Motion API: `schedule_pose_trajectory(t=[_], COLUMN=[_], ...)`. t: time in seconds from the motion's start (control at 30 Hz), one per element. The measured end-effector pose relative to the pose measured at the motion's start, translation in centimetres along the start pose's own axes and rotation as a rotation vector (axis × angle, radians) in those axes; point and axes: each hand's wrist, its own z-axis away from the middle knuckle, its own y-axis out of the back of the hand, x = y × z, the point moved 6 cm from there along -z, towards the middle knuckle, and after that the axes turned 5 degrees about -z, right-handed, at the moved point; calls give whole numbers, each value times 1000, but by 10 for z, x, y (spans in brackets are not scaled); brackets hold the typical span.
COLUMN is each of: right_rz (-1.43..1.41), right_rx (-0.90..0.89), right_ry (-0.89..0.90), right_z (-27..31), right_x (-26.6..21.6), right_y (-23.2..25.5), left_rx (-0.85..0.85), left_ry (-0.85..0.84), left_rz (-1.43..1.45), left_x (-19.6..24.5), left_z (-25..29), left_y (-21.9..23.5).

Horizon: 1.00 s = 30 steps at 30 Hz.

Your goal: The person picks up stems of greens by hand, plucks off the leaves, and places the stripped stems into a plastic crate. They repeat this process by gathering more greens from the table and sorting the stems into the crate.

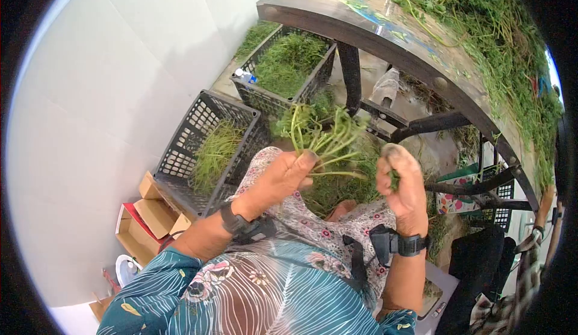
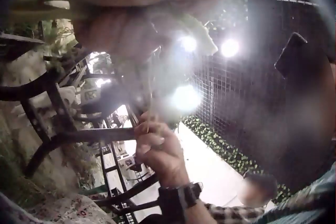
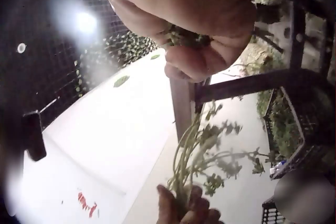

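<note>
The left hand pinches a small bunch of green stems between thumb and fingers, its leafy ends fanned away from the body. To its right, apart from the bunch, the right hand has its fingers curled round a bit of green leaves. In the right wrist view, leaves show inside the curled right hand, and the bunch stands up from the left hand. The left wrist view has the left fingers close up and blurred.
Black crates with greens stand on the floor ahead and to the left. A table heaped with plants curves across the upper right, its dark legs below. Cardboard boxes lie at lower left; more greens lie on the floor near the feet.
</note>
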Motion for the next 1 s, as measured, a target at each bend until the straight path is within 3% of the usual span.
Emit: schedule_pose_trajectory(t=[0.07,0.1,0.2,0.33,0.43,0.63,0.73,0.83,1.0], right_rz=[193,187,557,345,340,-248,-75,-75,226], right_rx=[-137,-142,-189,-180,-80,-169,-142,-114,-58], right_ry=[-49,-48,-24,17,92,48,46,24,76], right_z=[0,2,0,2,5,11,11,8,7], right_x=[8,13,26,31,33,33,23,25,21], right_y=[-17,-30,-50,-58,-55,-35,-29,-20,-10], left_rx=[-16,-25,-52,-7,-49,1,-77,-70,76], left_ry=[-31,-80,-124,-159,-9,88,62,39,44], left_rz=[-57,-100,-198,-58,114,301,318,286,111], left_x=[-3,-1,6,-2,5,-1,-1,0,9], left_z=[-1,-3,-2,-2,0,-2,-1,-2,2], left_y=[-3,-6,-8,-9,-5,-2,0,1,5])
